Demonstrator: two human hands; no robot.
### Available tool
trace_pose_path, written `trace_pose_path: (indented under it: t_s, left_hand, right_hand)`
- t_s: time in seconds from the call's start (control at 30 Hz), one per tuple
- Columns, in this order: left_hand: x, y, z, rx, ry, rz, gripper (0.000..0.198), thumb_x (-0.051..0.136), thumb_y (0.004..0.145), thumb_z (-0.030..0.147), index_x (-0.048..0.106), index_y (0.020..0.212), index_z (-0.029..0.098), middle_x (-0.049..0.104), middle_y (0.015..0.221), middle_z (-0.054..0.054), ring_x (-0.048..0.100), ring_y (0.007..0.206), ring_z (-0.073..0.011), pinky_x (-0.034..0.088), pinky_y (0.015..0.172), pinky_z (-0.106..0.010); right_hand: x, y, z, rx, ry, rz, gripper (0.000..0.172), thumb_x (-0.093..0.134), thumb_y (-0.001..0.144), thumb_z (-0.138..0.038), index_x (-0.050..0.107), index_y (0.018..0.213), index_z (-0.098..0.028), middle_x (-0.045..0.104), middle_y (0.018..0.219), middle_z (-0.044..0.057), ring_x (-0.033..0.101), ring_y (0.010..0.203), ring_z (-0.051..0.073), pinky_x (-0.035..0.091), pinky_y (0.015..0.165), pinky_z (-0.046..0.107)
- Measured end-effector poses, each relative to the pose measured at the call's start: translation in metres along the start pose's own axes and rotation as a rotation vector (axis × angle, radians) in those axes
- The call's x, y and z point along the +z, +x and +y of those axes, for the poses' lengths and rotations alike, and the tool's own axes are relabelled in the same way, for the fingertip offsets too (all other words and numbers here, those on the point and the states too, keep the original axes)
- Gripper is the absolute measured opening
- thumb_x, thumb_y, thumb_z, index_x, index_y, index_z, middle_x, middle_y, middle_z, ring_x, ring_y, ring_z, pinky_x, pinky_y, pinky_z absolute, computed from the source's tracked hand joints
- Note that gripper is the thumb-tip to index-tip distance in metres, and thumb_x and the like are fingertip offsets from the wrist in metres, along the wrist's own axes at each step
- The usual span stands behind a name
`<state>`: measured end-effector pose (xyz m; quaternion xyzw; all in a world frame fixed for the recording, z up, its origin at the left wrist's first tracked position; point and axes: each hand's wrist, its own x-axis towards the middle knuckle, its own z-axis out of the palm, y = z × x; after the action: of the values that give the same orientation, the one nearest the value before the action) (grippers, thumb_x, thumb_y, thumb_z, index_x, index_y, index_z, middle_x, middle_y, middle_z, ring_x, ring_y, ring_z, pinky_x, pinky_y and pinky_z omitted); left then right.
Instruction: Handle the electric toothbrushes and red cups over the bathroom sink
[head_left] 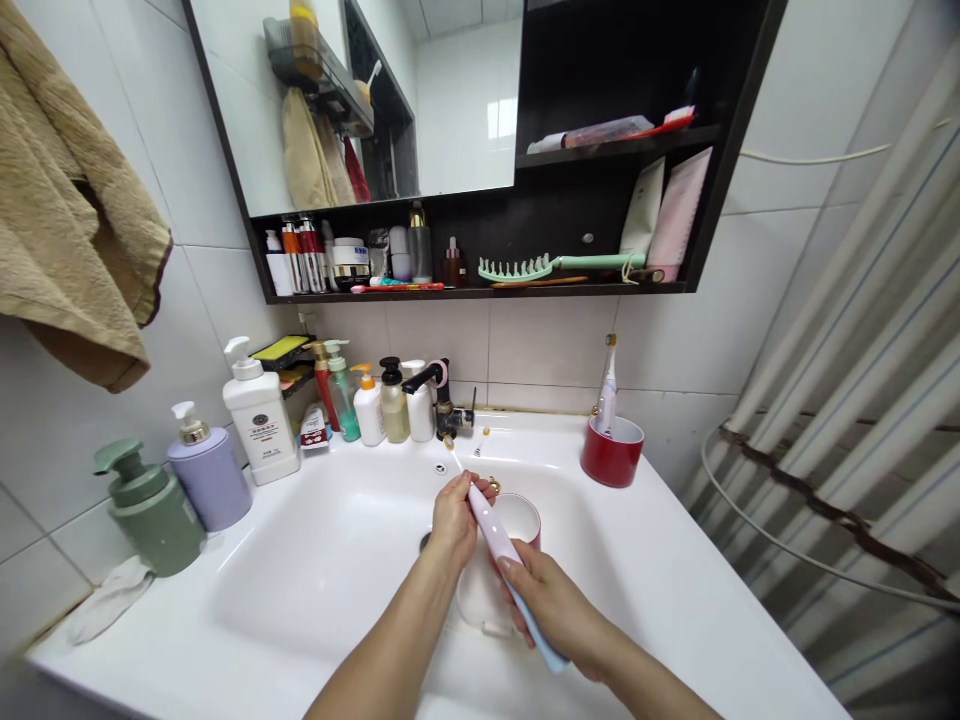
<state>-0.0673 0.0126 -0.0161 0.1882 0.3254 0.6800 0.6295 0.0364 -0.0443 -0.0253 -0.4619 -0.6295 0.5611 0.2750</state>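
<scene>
Over the basin I hold a pink-and-blue electric toothbrush, tilted with its brush head up toward the faucet. My right hand is wrapped round the lower handle. My left hand has its fingers closed about the top of the handle, near the thin neck. Behind my hands a red cup with a white inside is in the basin, partly hidden. A pale rounded object lies below it; I cannot make out its kind. On the back ledge lies a small loose brush head.
A black faucet rises behind the white sink. Several pump bottles line the left and back. At right another red cup holds a second electric toothbrush. A mirrored cabinet with toiletries overhangs the back.
</scene>
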Motion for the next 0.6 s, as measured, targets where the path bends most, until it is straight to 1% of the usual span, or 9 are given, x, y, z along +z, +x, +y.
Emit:
trace_pose_path:
  t_s: [0.1, 0.13, 0.17, 0.27, 0.3, 0.4, 0.43, 0.53, 0.6]
  left_hand:
    - [0.001, -0.0001, 0.0006, 0.024, -0.004, 0.005, 0.009, 0.044, 0.066, 0.015, 0.045, 0.058, 0.012, 0.05, 0.047, 0.0, 0.052, 0.046, -0.0091, 0.041, 0.054, -0.023]
    - [0.001, 0.0003, 0.0005, 0.027, -0.003, 0.013, 0.009, 0.043, 0.067, 0.015, 0.045, 0.058, 0.012, 0.05, 0.047, 0.0, 0.052, 0.046, -0.009, 0.041, 0.054, -0.023]
    - [0.0009, 0.0009, 0.0004, 0.025, -0.003, 0.025, 0.009, 0.043, 0.067, 0.016, 0.045, 0.058, 0.012, 0.05, 0.047, 0.0, 0.051, 0.046, -0.0089, 0.041, 0.054, -0.023]
    - [0.0, 0.0025, -0.0001, 0.008, -0.001, 0.06, 0.008, 0.045, 0.066, 0.016, 0.045, 0.058, 0.013, 0.049, 0.046, 0.001, 0.051, 0.044, -0.009, 0.042, 0.054, -0.023]
    - [-0.0003, 0.0029, -0.0002, 0.007, -0.001, 0.065, 0.008, 0.045, 0.066, 0.016, 0.045, 0.058, 0.013, 0.049, 0.046, 0.001, 0.051, 0.044, -0.0091, 0.042, 0.054, -0.024]
    - [-0.0003, 0.0033, -0.0001, 0.012, -0.003, 0.066, 0.008, 0.046, 0.065, 0.017, 0.045, 0.058, 0.013, 0.049, 0.047, 0.001, 0.051, 0.045, -0.0092, 0.042, 0.054, -0.024]
    - [-0.0001, 0.0033, 0.0, 0.009, -0.003, 0.067, 0.009, 0.045, 0.066, 0.016, 0.044, 0.058, 0.013, 0.048, 0.047, 0.001, 0.051, 0.045, -0.009, 0.042, 0.053, -0.023]
    - [0.0003, 0.0039, 0.0001, -0.009, -0.001, 0.08, 0.011, 0.043, 0.067, 0.015, 0.044, 0.057, 0.013, 0.047, 0.046, 0.001, 0.05, 0.044, -0.008, 0.041, 0.052, -0.022]
    - [0.0004, 0.0047, -0.0001, -0.006, -0.007, 0.084, 0.012, 0.042, 0.068, 0.015, 0.044, 0.056, 0.013, 0.047, 0.045, 0.001, 0.05, 0.043, -0.0078, 0.041, 0.052, -0.021]
  right_hand:
    - [-0.0003, 0.0004, -0.0005, -0.125, -0.177, 0.135, 0.017, 0.032, 0.072, -0.035, 0.038, 0.074, -0.019, 0.038, 0.054, -0.005, 0.037, 0.04, 0.006, 0.032, 0.04, 0.019]
    - [-0.0001, 0.0008, -0.0002, -0.137, -0.196, 0.149, 0.017, 0.032, 0.072, -0.035, 0.038, 0.074, -0.019, 0.039, 0.054, -0.005, 0.038, 0.041, 0.006, 0.032, 0.04, 0.019]
    - [0.0002, 0.0012, 0.0003, -0.117, -0.177, 0.132, 0.017, 0.031, 0.072, -0.035, 0.038, 0.073, -0.019, 0.039, 0.055, -0.005, 0.038, 0.041, 0.006, 0.032, 0.04, 0.019]
    - [0.0015, 0.0024, 0.0017, 0.016, -0.049, 0.023, 0.021, 0.026, 0.073, -0.038, 0.036, 0.072, -0.019, 0.04, 0.06, -0.003, 0.038, 0.039, 0.005, 0.031, 0.035, 0.018]
    - [0.002, 0.0025, 0.0018, 0.024, -0.045, 0.024, 0.021, 0.026, 0.073, -0.038, 0.036, 0.073, -0.019, 0.04, 0.06, -0.003, 0.038, 0.039, 0.005, 0.031, 0.034, 0.017]
    - [0.0027, 0.0015, 0.0002, -0.028, -0.099, 0.089, 0.019, 0.03, 0.072, -0.037, 0.037, 0.072, -0.019, 0.039, 0.056, -0.004, 0.037, 0.038, 0.005, 0.029, 0.033, 0.016]
    - [0.0028, 0.0009, -0.0007, -0.018, -0.072, 0.08, 0.02, 0.03, 0.072, -0.038, 0.037, 0.072, -0.019, 0.039, 0.056, -0.005, 0.036, 0.037, 0.005, 0.029, 0.033, 0.016]
    - [0.0024, -0.0004, -0.0027, 0.07, 0.086, -0.029, 0.025, 0.025, 0.073, -0.042, 0.035, 0.073, -0.019, 0.039, 0.059, -0.004, 0.036, 0.036, 0.004, 0.03, 0.033, 0.017]
    - [0.0015, 0.0001, -0.0019, 0.042, 0.03, -0.006, 0.024, 0.026, 0.072, -0.041, 0.036, 0.074, -0.02, 0.039, 0.059, -0.004, 0.036, 0.037, 0.005, 0.03, 0.035, 0.018]
